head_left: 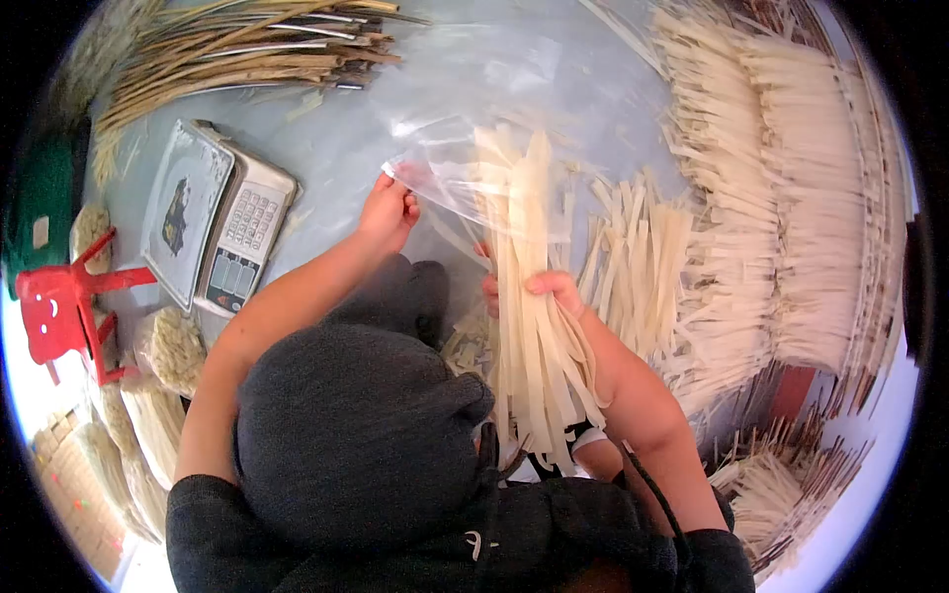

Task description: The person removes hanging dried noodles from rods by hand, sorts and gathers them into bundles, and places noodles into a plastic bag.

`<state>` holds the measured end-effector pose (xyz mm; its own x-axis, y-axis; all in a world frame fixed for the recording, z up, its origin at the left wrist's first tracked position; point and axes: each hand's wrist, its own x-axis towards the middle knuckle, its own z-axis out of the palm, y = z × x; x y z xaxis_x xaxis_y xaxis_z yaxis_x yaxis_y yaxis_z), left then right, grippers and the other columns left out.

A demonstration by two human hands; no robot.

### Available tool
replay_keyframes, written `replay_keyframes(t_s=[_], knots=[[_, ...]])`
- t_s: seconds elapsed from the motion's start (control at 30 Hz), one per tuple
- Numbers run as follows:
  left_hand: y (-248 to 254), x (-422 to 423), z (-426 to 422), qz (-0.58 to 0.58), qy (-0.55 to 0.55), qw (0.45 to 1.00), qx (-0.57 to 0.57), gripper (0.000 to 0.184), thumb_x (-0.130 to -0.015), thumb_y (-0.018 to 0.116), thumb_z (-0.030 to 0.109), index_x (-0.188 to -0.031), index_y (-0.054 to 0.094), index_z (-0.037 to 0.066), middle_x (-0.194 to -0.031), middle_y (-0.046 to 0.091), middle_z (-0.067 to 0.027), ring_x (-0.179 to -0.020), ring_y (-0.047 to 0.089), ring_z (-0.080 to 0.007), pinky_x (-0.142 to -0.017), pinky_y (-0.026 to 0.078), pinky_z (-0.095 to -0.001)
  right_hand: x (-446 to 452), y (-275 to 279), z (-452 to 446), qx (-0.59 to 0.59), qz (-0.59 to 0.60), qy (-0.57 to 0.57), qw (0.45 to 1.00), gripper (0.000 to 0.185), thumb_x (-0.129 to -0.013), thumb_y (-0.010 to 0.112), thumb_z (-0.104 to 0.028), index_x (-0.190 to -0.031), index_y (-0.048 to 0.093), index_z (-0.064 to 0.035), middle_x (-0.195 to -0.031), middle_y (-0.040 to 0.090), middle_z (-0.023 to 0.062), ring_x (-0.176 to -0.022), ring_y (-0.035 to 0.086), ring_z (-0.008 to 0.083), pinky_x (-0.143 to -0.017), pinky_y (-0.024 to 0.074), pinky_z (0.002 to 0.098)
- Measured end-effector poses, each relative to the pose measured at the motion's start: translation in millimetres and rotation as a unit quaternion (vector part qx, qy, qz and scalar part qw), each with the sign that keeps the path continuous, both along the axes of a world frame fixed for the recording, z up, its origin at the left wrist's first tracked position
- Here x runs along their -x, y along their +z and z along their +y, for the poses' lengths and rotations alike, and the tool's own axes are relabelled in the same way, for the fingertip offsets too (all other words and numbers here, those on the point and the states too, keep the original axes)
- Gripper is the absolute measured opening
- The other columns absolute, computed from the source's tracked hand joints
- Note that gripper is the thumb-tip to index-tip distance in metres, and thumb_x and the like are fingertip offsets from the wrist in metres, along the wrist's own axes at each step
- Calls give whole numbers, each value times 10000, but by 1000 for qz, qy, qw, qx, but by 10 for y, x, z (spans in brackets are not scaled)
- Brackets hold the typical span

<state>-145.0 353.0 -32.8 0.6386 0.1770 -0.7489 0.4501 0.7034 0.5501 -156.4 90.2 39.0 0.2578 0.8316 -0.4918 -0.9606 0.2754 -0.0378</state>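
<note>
My left hand (391,210) is closed in a pinch on the edge of a clear plastic bag (445,188). The bag stretches to the right, over the upper ends of a bundle of flat dried noodles (524,227). My right hand (546,290) grips this bundle around its middle, thumb across the front. Long pale strips hang below the grip toward my lap, some bent outward. How far the noodle ends reach into the bag is hard to tell through the shiny film.
A digital scale (237,222) stands at the left, beside a red stool (64,311). Brown sticks (257,49) lie at the far left. Loose noodles (638,247) and large stacked rows of noodles (732,198) fill the right. Bagged noodles (173,346) sit at the lower left.
</note>
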Motion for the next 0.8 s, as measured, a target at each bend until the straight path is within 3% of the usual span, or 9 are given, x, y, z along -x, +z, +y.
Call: replay_keyframes(t_s=[0.07,0.13,0.2,0.27,0.33,0.37,0.63,0.8], knots=[[6,-37,15,-24,13,999,-39,142,-978,523,176,-1107,557,128,-827,592,47,-617,493,-35,-497,440,-176,34,-22,-29,-4,5,3,1000,830,-634,672,-171,-1398,361,-82,-868,505,98,-707,478,204,-641,424,311],[-31,-134,140,-15,39,998,-41,153,-980,521,185,-1118,552,127,-869,608,34,-653,520,-46,-535,462,-188,83,-90,-86,-83,54,49,994,819,-646,647,-140,-1420,390,-65,-1095,635,167,-931,644,276,-852,527,394],[4,-201,193,-8,62,997,-42,165,-982,520,193,-1130,548,126,-911,625,21,-689,547,-58,-572,485,-199,134,-65,-144,-31,36,75,996,797,-651,642,-137,-1409,407,-64,-1112,632,170,-940,644,284,-862,525,401],[108,-243,208,-20,63,996,-57,202,-982,524,214,-1161,533,121,-971,642,-12,-810,610,-105,-687,518,-232,142,-32,-192,23,18,101,995,775,-655,637,-134,-1397,424,-62,-1128,630,173,-949,643,292,-871,523,409],[77,-200,210,-20,59,997,-53,217,-981,525,218,-1174,528,118,-998,639,-25,-876,618,-129,-738,521,-259,143,-19,-221,90,81,90,988,826,-635,646,-116,-1411,367,-59,-983,599,193,-822,627,285,-739,543,386],[63,-178,206,-21,54,997,-49,232,-981,526,221,-1187,522,115,-1026,636,-39,-943,626,-154,-790,523,-286,153,-52,-235,90,82,90,988,826,-635,646,-116,-1411,367,-59,-983,599,193,-822,627,285,-739,543,386],[86,-168,267,-15,8,996,-85,305,-964,545,293,-1195,499,100,-1107,597,-60,-1040,587,-185,-865,522,-356,199,-143,-349,106,82,180,974,836,-633,637,-94,-1422,365,-33,-1066,628,191,-931,648,279,-830,539,397],[9,-2,268,-26,-27,998,-56,323,-964,538,315,-1187,485,86,-1123,598,-73,-1059,593,-206,-886,521,-367,94,-168,-319,141,-1,107,984,803,-660,644,-109,-1413,380,-17,-1089,634,176,-935,652,279,-840,539,392]])
